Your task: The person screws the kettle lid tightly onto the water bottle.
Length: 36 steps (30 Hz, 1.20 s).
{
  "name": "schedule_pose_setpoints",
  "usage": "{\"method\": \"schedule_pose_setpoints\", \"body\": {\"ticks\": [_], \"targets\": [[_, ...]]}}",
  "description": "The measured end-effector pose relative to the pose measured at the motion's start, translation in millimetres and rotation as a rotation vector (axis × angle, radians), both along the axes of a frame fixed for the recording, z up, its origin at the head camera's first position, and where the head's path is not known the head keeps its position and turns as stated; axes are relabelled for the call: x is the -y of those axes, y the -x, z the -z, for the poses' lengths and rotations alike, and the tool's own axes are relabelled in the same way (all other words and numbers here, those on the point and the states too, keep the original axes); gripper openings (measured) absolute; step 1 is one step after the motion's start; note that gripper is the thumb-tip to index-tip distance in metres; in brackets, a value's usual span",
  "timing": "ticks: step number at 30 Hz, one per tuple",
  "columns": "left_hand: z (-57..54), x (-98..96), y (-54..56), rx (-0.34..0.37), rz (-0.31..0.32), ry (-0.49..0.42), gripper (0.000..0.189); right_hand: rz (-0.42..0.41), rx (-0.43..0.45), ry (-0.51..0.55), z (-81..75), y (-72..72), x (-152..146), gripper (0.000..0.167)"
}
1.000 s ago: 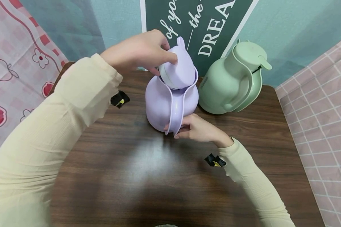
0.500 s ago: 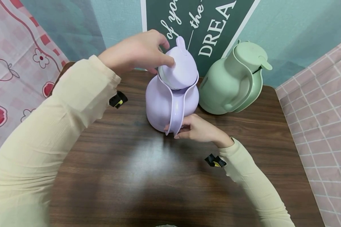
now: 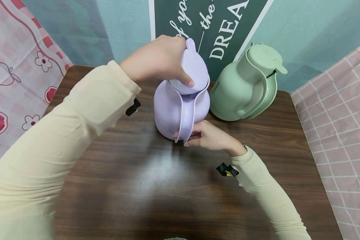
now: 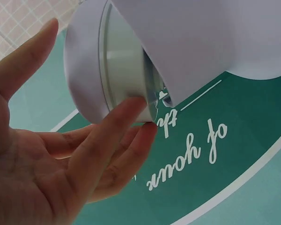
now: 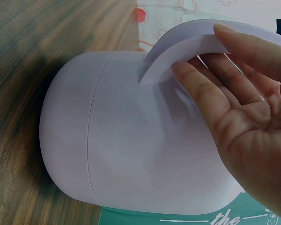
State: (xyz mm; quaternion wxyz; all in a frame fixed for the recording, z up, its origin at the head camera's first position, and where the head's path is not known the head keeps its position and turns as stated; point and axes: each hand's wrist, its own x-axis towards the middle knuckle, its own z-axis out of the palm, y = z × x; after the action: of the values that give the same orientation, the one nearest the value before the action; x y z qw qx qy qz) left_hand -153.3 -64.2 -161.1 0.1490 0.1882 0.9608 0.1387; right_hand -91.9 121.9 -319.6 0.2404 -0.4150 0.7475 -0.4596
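Observation:
A lilac thermos jug stands on the dark wooden table, its handle toward me. Its lilac lid sits tilted in the neck; in the left wrist view a gap shows between the lid's pale collar and the jug's rim. My left hand is at the lid from the left. In that wrist view its fingertips touch the collar from below, while the thumb stands off the lid. My right hand holds the lower part of the jug handle, fingers inside the loop and thumb on its outer side.
A mint-green thermos jug with its lid on stands close to the right of the lilac one. A dark green lettered board is behind both. Pink tiled sheeting borders the table on the right, fruit-patterned cloth on the left.
The left hand has turned and shifted right over the lid, its thumb coming round toward the near side. The lid settled slightly into the neck earlier. The right hand has not moved.

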Motion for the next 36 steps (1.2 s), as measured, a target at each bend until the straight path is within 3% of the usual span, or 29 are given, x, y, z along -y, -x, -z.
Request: {"method": "schedule_pose_setpoints", "body": {"ticks": [5, 14, 24, 36], "targets": [[-1.5, -3.9, -3.6, -0.014, 0.014, 0.019, 0.075, -0.004, -0.065, -0.017, 0.2, 0.1, -0.9, 0.029], [3.9, -7.3, -5.5, -0.041, 0.033, 0.059, 0.091, 0.007, -0.062, -0.042, -1.2, -0.4, -0.3, 0.028], [7.1, -1.3, -5.5, -0.041, 0.034, -0.032, 0.083, 0.008, -0.049, -0.035, -1.5, -0.4, -0.2, 0.028], [4.4, 4.1, 2.3, 0.064, 0.005, -0.057, 0.083, 0.018, -0.008, -0.044, -6.3, -0.2, -0.9, 0.028]]}}
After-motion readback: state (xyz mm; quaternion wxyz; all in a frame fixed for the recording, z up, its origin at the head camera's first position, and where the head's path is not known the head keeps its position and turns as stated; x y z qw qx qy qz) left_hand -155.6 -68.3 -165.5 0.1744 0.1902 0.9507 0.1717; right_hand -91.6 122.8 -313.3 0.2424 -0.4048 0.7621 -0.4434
